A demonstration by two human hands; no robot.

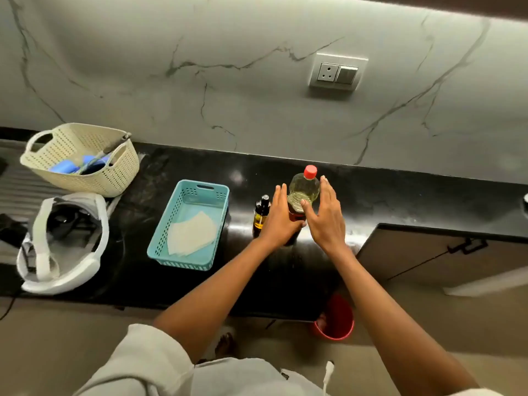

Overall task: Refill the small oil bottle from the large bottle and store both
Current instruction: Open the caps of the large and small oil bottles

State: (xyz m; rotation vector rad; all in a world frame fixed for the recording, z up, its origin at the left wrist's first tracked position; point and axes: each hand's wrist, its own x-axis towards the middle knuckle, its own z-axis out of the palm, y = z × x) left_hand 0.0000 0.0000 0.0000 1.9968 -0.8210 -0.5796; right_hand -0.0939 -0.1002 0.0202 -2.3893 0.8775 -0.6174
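The large oil bottle (304, 187), clear with yellow oil and a red cap, stands upright on the black counter (400, 201). My left hand (281, 221) presses against its left side, thumb wrapped round the lower front. My right hand (327, 217) cups its right side, thumb laid across the front and fingers straight up. The small oil bottle (261, 212), dark with a black top, stands upright just left of my left hand, close to it; I cannot tell whether they touch.
A teal plastic basket (160, 247) holding pale sheets sits left of the bottles. Further left are a cream woven basket (85, 181) and a white bag (40, 252). A red bucket (335, 324) stands on the floor below. A cabinet door (443, 255) is at right.
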